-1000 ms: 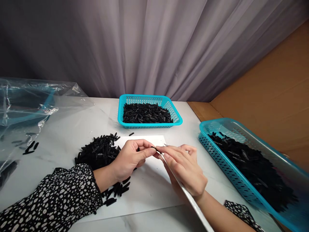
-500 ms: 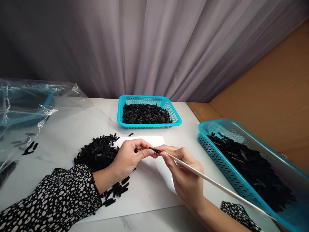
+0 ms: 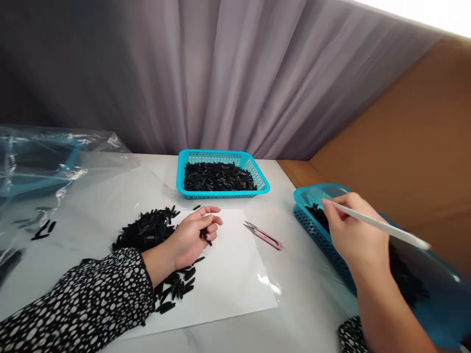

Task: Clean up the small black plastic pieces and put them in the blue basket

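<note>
The right hand [image 3: 351, 235], fingers clamped on a white stick [image 3: 382, 226], hovers over the right basket [image 3: 307, 223]; a careless swing could scatter pieces. The left hand's [image 3: 191, 235] fingers curl loosely on black pieces [image 3: 204, 234], which could slip.

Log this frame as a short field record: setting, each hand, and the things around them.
setting: white table, grey curtain behind
left hand: resting on the white sheet, fingers curled around small black pieces
right hand: over the near blue basket, holding a thin white stick
pile of black pieces: on the table beside the left hand
far blue basket: holds black pieces
pink snips: lying on the table between the hands
clear plastic bag: far left
</note>
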### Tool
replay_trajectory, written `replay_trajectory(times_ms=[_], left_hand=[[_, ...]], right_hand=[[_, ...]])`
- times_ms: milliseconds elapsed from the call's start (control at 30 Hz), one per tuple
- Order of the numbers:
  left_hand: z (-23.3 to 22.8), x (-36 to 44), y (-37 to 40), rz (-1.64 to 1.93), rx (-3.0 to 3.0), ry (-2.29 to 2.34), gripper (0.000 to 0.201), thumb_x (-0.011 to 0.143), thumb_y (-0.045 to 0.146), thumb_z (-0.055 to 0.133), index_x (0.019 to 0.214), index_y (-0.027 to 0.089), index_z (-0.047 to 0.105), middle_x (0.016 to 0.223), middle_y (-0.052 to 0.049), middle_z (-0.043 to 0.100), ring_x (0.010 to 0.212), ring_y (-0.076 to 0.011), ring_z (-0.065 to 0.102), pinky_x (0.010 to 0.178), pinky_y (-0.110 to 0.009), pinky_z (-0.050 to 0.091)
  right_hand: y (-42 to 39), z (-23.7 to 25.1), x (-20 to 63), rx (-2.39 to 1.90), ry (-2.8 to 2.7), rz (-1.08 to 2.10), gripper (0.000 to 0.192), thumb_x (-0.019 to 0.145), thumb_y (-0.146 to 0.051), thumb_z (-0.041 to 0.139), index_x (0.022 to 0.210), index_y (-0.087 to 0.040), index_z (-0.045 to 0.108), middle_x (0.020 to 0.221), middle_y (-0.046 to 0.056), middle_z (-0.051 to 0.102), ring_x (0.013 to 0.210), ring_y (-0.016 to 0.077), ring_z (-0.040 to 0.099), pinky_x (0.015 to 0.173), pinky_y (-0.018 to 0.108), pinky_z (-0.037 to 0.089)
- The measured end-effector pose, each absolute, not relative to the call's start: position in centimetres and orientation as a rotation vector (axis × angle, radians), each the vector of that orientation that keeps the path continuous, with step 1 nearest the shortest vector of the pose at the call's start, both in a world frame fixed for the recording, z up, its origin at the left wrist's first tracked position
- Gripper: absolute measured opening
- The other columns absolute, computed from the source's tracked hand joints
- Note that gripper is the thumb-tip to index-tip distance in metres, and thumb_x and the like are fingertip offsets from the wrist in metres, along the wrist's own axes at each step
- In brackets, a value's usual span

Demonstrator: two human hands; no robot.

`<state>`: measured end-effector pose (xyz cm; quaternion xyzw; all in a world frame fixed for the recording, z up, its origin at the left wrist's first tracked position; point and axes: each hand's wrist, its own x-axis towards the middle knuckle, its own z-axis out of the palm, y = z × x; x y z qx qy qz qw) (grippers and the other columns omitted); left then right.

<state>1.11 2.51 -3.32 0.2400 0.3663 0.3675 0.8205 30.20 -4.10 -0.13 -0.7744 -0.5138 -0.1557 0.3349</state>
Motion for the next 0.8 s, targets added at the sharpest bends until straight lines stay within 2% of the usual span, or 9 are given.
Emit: replay_trajectory(times_ms=[100, 167, 233, 300, 433, 533, 633, 733, 800], left_hand=[[-3.5, 1.0, 2.5, 0.788, 0.464, 0.809, 0.019, 0.092, 0.002, 0.045, 0.096, 0.008, 0.062, 0.077, -0.009, 0.062, 0.056, -0.0074, 0.050, 0.050, -0.016, 0.037], [-3.6, 1.0, 2.5, 0.800, 0.433, 0.826, 0.020, 0.093, 0.002, 0.043, 0.095, 0.008, 0.062, 0.077, -0.009, 0.062, 0.057, -0.0074, 0.051, 0.050, -0.016, 0.037], [-3.6, 0.9, 2.4, 0.822, 0.411, 0.835, 0.022, 0.095, 0.002, 0.041, 0.092, 0.008, 0.062, 0.075, -0.008, 0.061, 0.056, -0.0068, 0.050, 0.049, -0.015, 0.036], [-3.5, 1.0, 2.3, 0.840, 0.397, 0.837, 0.024, 0.096, 0.003, 0.040, 0.091, 0.010, 0.063, 0.073, -0.005, 0.060, 0.054, -0.0063, 0.049, 0.049, -0.015, 0.036], [-3.2, 1.0, 2.0, 0.841, 0.388, 0.824, 0.025, 0.097, 0.006, 0.040, 0.092, 0.013, 0.064, 0.076, -0.004, 0.063, 0.060, -0.0095, 0.057, 0.058, -0.020, 0.047], [-3.0, 1.0, 1.8, 0.841, 0.397, 0.802, 0.026, 0.098, 0.009, 0.041, 0.091, 0.013, 0.065, 0.086, -0.008, 0.068, 0.074, -0.0134, 0.065, 0.068, -0.024, 0.051], [-2.9, 1.0, 1.8, 0.827, 0.407, 0.791, 0.024, 0.096, 0.009, 0.047, 0.085, 0.011, 0.068, 0.086, -0.008, 0.068, 0.079, -0.0125, 0.065, 0.076, -0.023, 0.051], [-2.9, 0.9, 1.8, 0.747, 0.425, 0.799, 0.015, 0.091, 0.011, 0.059, 0.081, 0.009, 0.070, 0.078, -0.008, 0.066, 0.070, -0.0123, 0.063, 0.062, -0.021, 0.048], [-2.8, 0.8, 1.8, 0.692, 0.500, 0.791, 0.016, 0.089, 0.022, 0.066, 0.085, 0.008, 0.071, 0.074, -0.008, 0.066, 0.062, -0.0108, 0.058, 0.050, -0.020, 0.038]], right_hand=[[-4.1, -1.1, 26.0, -1.837, -1.314, -0.171, 0.029, 0.096, -0.039, 0.042, 0.096, -0.021, 0.066, 0.053, -0.004, 0.047, 0.042, 0.0152, 0.045, 0.046, 0.027, 0.036], [-4.2, -2.4, 22.7, -1.613, -1.526, 0.080, 0.031, 0.098, -0.033, 0.041, 0.106, -0.021, 0.068, 0.049, -0.007, 0.043, 0.039, 0.0137, 0.043, 0.041, 0.024, 0.036], [-4.2, -3.8, 19.7, -1.421, -1.698, 0.168, 0.027, 0.099, -0.027, 0.044, 0.111, -0.023, 0.068, 0.055, -0.004, 0.054, 0.043, 0.0139, 0.052, 0.045, 0.024, 0.042], [-4.0, -5.2, 17.2, -1.215, -1.849, 0.190, 0.022, 0.097, -0.027, 0.052, 0.110, -0.023, 0.069, 0.067, 0.000, 0.066, 0.053, 0.0156, 0.061, 0.052, 0.025, 0.049], [-3.1, -6.8, 14.6, -1.062, -1.891, 0.138, 0.019, 0.096, -0.025, 0.057, 0.109, -0.021, 0.070, 0.083, 0.007, 0.074, 0.066, 0.0182, 0.070, 0.058, 0.027, 0.055], [-2.5, -6.7, 14.6, -1.060, -1.823, 0.185, 0.013, 0.094, -0.021, 0.060, 0.101, -0.021, 0.072, 0.081, 0.006, 0.075, 0.066, 0.0183, 0.071, 0.059, 0.027, 0.057], [-2.3, -5.7, 15.7, -1.042, -1.662, 0.318, 0.007, 0.088, -0.017, 0.068, 0.089, -0.022, 0.073, 0.078, 0.004, 0.075, 0.069, 0.0194, 0.071, 0.062, 0.030, 0.058], [-2.2, -4.6, 16.7, -1.041, -1.523, 0.405, 0.006, 0.083, -0.017, 0.073, 0.083, -0.023, 0.074, 0.073, 0.003, 0.073, 0.063, 0.0188, 0.068, 0.057, 0.031, 0.056], [-2.2, -4.3, 17.0, -1.053, -1.462, 0.441, 0.005, 0.080, -0.020, 0.077, 0.078, -0.023, 0.074, 0.068, 0.002, 0.071, 0.059, 0.0180, 0.065, 0.053, 0.031, 0.053]])
